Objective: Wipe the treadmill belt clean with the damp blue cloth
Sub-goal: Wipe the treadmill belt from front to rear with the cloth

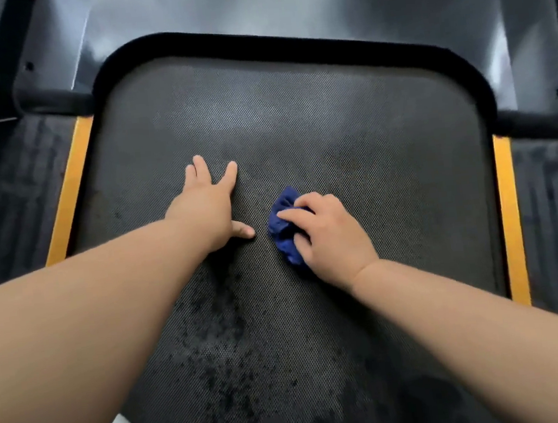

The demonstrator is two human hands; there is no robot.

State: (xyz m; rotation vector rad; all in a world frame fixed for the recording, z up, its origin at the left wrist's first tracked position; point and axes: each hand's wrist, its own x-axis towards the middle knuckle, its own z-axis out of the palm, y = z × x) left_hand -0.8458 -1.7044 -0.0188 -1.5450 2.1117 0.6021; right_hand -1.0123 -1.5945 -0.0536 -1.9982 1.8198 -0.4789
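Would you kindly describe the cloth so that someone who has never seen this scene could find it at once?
Start at the dark textured treadmill belt, edged by yellow strips. Near its middle the right hand grips a bunched cloth against the belt. It is the only blue thing in view, and the left hand beside it lies flat and bare.

One treadmill belt [330, 119]; one blue cloth [282, 224]; two hands: left hand [209, 215], right hand [328, 237]; two yellow strips [72, 191] [511, 221].

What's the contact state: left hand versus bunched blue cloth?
Apart. Head view: a strip of dark treadmill belt shows between the thumb of the left hand and the bunched blue cloth.
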